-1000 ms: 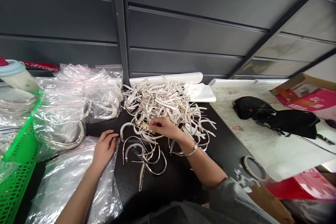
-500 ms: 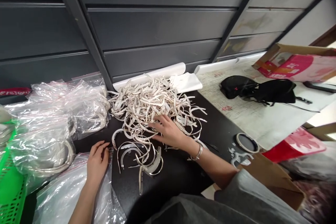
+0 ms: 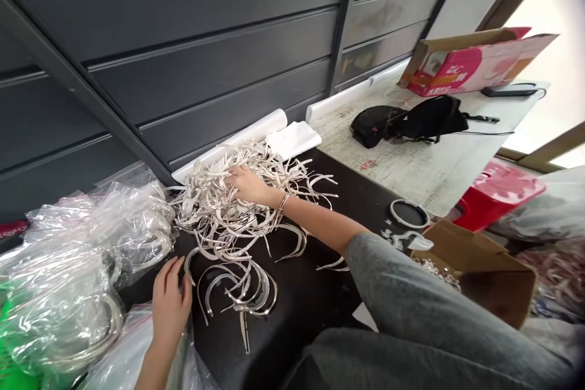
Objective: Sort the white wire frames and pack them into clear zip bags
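A tangled pile of thin curved bands (image 3: 219, 213), white and silvery with shiny edges, covers part of the dark tabletop. My right hand (image 3: 249, 186) reaches into the upper middle of the pile, fingers spread on the bands; no single band shows lifted in it. Nearer me, a few loose bands (image 3: 262, 292) lie apart from the heap. My left hand (image 3: 170, 298) rests at the left with fingers stretched out, beside one curved band and above flat clear plastic bags (image 3: 132, 341). Its grasp is empty.
Filled clear bags (image 3: 91, 268) with ring-shaped bundles crowd the left, over a green basket (image 3: 13, 347). White rolls (image 3: 269, 125) line the wall. At right are a tape roll (image 3: 397, 213), an open carton (image 3: 493, 280), a black bag (image 3: 429, 119) and a red stool (image 3: 498, 192).
My right hand has moved farther forward and deeper into the pile, shifting some bands. The left hand stays near the flat bags. The view has turned to the right.
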`<state>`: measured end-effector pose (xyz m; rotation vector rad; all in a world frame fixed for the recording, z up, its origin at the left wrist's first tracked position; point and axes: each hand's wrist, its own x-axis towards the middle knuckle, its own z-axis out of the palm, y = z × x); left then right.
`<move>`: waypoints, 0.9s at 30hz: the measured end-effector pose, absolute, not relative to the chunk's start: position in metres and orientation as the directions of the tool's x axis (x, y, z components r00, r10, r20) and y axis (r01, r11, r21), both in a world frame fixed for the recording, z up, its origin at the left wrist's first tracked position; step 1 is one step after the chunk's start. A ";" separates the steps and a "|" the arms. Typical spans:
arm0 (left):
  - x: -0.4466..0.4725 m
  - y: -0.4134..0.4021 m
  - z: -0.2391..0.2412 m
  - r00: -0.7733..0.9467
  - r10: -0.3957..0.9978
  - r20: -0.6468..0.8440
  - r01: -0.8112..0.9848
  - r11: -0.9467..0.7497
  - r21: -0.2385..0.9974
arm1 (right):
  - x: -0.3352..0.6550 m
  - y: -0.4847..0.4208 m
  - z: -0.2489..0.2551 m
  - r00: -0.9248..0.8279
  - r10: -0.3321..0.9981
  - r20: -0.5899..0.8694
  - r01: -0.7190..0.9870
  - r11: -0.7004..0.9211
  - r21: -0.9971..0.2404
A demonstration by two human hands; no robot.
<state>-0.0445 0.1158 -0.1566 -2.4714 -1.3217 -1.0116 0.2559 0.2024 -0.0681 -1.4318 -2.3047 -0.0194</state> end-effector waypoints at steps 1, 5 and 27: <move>-0.036 0.120 -0.149 0.385 0.660 0.645 0.778 -0.608 0.157 | 0.256 0.200 -0.067 -0.413 0.843 0.344 0.839 0.499 -0.218; 0.006 0.143 -0.122 0.503 0.610 0.612 0.725 -0.684 0.084 | 0.265 0.172 -0.068 -0.576 0.742 0.341 0.711 0.662 -0.239; 0.075 0.204 -0.125 0.667 0.696 0.265 0.709 -0.702 0.061 | 0.377 0.115 -0.153 0.170 0.981 0.088 0.816 -0.091 -0.570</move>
